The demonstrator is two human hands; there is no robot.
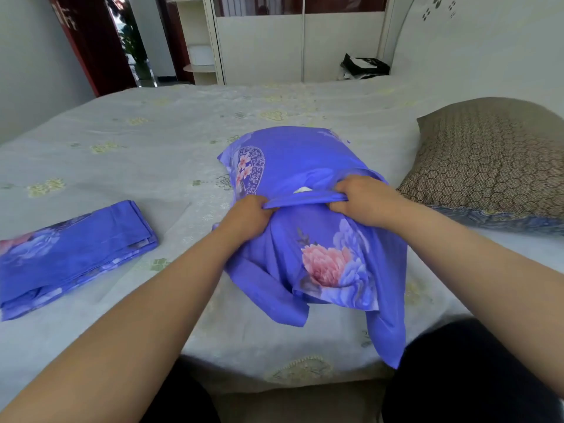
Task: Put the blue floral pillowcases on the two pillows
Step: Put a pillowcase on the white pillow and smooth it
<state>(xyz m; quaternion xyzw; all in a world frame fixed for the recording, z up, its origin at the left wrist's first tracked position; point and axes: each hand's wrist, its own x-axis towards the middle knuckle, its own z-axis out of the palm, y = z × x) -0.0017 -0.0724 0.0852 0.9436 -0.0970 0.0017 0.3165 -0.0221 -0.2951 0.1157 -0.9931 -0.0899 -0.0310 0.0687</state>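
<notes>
Squarely between both hands: a pillow in a blue floral pillowcase [293, 166], lying on the bed [137, 132] with its long axis running away from the body, closed end pointing toward the far side of the bed, open end pointing back at the person. Left hand [248, 216] curled round a bunch of the case's fabric at the opening, fingers tucked under the edge. Right hand [363, 198] likewise curled, pinching the same hem from the other side, so that a taut fold of cloth stretches between the two. Just beyond that fold, a small patch of white showing through the gap. Loose blue flap [329, 270] with a pink flower hanging below the hands, draped over the near edge of the bed. Well to the left of the left hand, apart from it, a second blue floral pillowcase [73, 251], folded flat, long axis running diagonally from near-left to far-right. To the right of the right hand, close to the forearm, a bare pillow [494, 160] in brown honeycomb-patterned cloth, lying on a blue patterned cloth [500, 219]. Far beyond the hands, past the bed's far edge, a black-and-white bag [363, 67] and a white wardrobe [299, 41]. No legible writing or labels anywhere.
</notes>
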